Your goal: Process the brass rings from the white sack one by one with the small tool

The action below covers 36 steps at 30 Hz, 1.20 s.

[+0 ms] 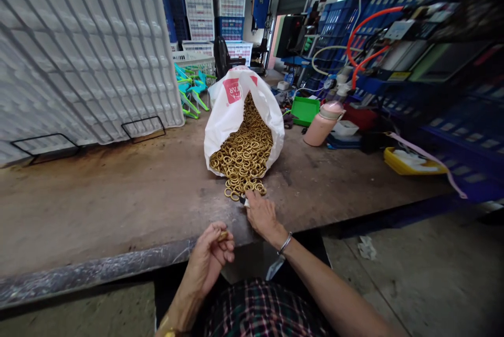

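A white plastic bag (pixel 222 127) with red print lies open toward me on the workbench. Many brass-coloured rings (pixel 246 156) fill it, and a small heap of loose rings (pixel 235 190) has spilled out at its mouth. My left hand (pixel 210 253) is palm up over the bench's front edge, its fingers closed on a brass ring (pixel 222 235). At the near side of the spilled heap, my right hand (pixel 262 216) touches the rings with its fingertips. A small black-and-white tool (pixel 244 201) shows under its fingers; its kind is not clear.
Stacked white ribbed trays (pixel 86 48) stand at the left, with black wire stands (pixel 144 129) before them. To the right are a pink bottle (pixel 323 124), a green tray (pixel 305 111) and a yellow tray (pixel 413 162). Blue crates and orange hoses (pixel 354 38) rise behind.
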Available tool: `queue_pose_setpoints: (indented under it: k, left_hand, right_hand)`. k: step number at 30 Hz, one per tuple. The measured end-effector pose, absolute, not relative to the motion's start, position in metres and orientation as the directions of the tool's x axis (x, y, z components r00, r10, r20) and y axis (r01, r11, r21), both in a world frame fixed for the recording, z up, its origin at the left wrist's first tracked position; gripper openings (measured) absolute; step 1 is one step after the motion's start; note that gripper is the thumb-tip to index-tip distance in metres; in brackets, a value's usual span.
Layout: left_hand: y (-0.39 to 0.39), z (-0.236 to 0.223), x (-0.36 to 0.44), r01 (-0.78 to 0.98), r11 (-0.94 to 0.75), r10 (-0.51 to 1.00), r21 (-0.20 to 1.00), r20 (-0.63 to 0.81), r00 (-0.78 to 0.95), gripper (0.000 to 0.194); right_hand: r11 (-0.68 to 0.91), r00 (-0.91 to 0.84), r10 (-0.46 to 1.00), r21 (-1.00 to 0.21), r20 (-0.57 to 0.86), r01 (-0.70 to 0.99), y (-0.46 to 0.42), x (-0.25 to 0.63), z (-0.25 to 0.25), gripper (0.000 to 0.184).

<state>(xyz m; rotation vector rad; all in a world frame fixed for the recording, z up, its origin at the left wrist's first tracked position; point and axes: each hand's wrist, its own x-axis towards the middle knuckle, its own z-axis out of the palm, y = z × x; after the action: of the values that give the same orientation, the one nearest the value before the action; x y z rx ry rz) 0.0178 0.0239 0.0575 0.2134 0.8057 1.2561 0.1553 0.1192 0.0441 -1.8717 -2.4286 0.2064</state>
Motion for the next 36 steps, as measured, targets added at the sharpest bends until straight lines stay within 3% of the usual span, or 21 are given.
queue_pose_setpoints:
  k: [3,5,10,14,18,24,29,36]
  left_hand:
    - [0.028,0.056,0.014,-0.809,0.367,0.877,0.460,-0.461,0.136,0.018]
    - [0.030,0.055,0.014,-0.814,0.365,0.867,0.451,-0.483,0.121,0.025]
    - [0.036,0.052,0.017,-0.621,0.280,0.893,0.732,-0.436,-0.111,0.029]
    - [0.038,0.050,0.017,-0.363,0.274,0.921,0.890,-0.352,-0.167,0.040]
    - [0.038,0.047,0.016,-0.267,0.280,0.928,0.922,-0.332,-0.171,0.032]
    - [0.034,0.049,0.016,-0.148,0.220,0.932,0.964,-0.252,-0.259,0.032]
    - [0.032,0.051,0.016,-0.259,0.287,0.927,0.922,-0.336,-0.166,0.032]
    - [0.033,0.051,0.012,-0.358,0.308,0.938,0.881,-0.344,-0.039,0.027]
  right_hand:
    - [0.258,-0.264,0.964,-0.193,-0.006,0.947,0.119,0.157,0.043,0.023]
    - [0.297,-0.305,0.952,-0.289,0.019,0.910,0.118,0.160,0.043,0.021]
    - [0.362,-0.480,0.877,-0.711,0.039,0.603,0.111,0.159,0.052,0.014]
    - [0.267,-0.604,0.797,-0.900,0.005,0.344,0.105,0.152,0.060,0.018]
    - [0.145,-0.589,0.807,-0.950,-0.049,0.278,0.103,0.147,0.062,0.016]
    - [0.096,-0.520,0.848,-0.934,-0.103,0.343,0.101,0.138,0.063,0.021]
    - [0.076,-0.501,0.858,-0.938,-0.112,0.339,0.101,0.135,0.058,0.024]
    - [0.104,-0.474,0.878,-0.943,-0.062,0.317,0.103,0.134,0.054,0.025]
